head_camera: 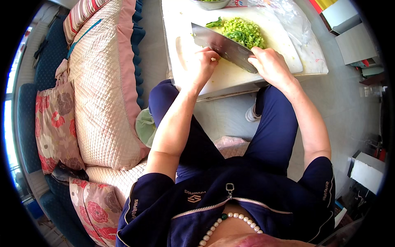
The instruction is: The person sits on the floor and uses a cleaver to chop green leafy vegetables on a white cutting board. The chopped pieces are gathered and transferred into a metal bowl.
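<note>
My right hand [270, 63] is closed at the near right end of a wide cleaver [223, 46], whose handle it hides. The blade slants over a white cutting board [271, 27]. My left hand [205, 63] is at the blade's near left side, fingers curled, thumb and fingertips together; whether something small is between them cannot be told. Chopped green vegetable [243, 31] lies heaped on the board beyond the blade, with a longer leafy green piece [214, 23] to its left.
A metal bowl [213, 4] with greens stands at the table's far edge. Clear plastic film [291, 18] lies at the right. A quilted sofa [95, 92] is on the left, with a green-lined bin [145, 128] by my left knee.
</note>
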### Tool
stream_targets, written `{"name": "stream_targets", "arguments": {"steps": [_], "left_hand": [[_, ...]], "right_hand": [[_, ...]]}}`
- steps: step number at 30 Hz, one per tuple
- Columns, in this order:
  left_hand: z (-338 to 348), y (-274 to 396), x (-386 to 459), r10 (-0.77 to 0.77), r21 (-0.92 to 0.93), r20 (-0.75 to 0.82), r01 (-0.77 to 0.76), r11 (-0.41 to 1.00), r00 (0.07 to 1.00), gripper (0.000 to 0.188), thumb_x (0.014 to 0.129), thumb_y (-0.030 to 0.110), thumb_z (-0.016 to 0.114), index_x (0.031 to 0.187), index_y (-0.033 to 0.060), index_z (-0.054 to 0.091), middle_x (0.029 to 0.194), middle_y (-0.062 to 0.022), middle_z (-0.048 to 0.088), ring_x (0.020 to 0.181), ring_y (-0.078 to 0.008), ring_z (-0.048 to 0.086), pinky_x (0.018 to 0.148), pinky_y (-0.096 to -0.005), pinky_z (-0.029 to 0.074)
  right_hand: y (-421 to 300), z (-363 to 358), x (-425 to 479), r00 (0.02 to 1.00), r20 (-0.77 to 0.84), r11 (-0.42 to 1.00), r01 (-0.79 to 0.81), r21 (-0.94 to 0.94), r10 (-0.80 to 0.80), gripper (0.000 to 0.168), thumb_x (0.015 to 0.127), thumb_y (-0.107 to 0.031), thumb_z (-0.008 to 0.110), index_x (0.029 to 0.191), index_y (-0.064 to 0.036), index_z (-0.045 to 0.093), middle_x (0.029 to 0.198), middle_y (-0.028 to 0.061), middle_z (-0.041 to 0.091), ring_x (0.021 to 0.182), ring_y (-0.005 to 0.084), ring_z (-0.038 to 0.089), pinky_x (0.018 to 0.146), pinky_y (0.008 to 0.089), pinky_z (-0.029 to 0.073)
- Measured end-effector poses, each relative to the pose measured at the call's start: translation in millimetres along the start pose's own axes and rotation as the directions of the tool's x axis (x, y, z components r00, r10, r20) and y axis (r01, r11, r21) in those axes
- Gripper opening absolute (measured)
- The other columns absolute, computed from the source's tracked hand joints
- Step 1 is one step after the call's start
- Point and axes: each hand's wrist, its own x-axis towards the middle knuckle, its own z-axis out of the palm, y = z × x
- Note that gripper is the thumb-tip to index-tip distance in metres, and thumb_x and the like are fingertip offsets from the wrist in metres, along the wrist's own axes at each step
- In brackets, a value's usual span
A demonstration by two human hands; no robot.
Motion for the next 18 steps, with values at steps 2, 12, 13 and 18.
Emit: {"name": "stream_targets", "arguments": {"steps": [2, 12, 13, 18], "left_hand": [[0, 0, 0, -0.002, 0.017, 0.004, 0.002, 1.000, 1.000, 0.015, 0.073, 0.000, 0.074, 0.087, 0.0046, 0.075, 0.082, -0.0076, 0.066, 0.070, -0.0202, 0.064, 0.068, -0.0327, 0.053], [-2, 3, -1, -0.056, 0.007, 0.035, 0.056, 0.998, 0.998, 0.010, 0.076, 0.004, 0.070, 0.085, 0.0074, 0.075, 0.089, -0.0069, 0.068, 0.079, -0.0270, 0.068, 0.075, -0.0358, 0.054], [-3, 4, -1, -0.055, 0.009, 0.035, 0.055, 0.998, 0.998, 0.010, 0.076, 0.004, 0.070, 0.084, 0.0073, 0.075, 0.089, -0.0069, 0.068, 0.079, -0.0270, 0.067, 0.075, -0.0357, 0.054], [-2, 0, -1, -0.037, 0.019, 0.023, 0.037, 0.999, 0.999, 0.008, 0.077, 0.005, 0.070, 0.083, 0.0070, 0.075, 0.088, -0.0071, 0.068, 0.079, -0.0269, 0.067, 0.075, -0.0354, 0.054]], "right_hand": [[3, 3, 1, 1.000, 0.001, 1.000, 0.014, -0.023, -0.014, 0.021, 0.093, -0.020, 0.063, 0.087, 0.000, 0.058, 0.076, 0.0226, 0.065, 0.078, 0.0434, 0.066, 0.068, 0.0524, 0.051], [0, 20, 14, 0.999, -0.046, 0.999, 0.007, 0.036, -0.005, 0.020, 0.093, -0.020, 0.063, 0.088, -0.001, 0.059, 0.076, 0.0224, 0.066, 0.077, 0.0429, 0.066, 0.068, 0.0520, 0.051], [2, 19, 12, 0.999, -0.048, 0.999, 0.001, 0.042, 0.001, 0.020, 0.093, -0.020, 0.063, 0.088, -0.001, 0.059, 0.077, 0.0222, 0.066, 0.078, 0.0429, 0.066, 0.068, 0.0519, 0.051], [-2, 2, 4, 1.000, -0.014, 0.999, -0.018, 0.029, 0.018, 0.020, 0.093, -0.020, 0.063, 0.089, 0.000, 0.059, 0.079, 0.0220, 0.067, 0.078, 0.0432, 0.066, 0.070, 0.0513, 0.052]]}}
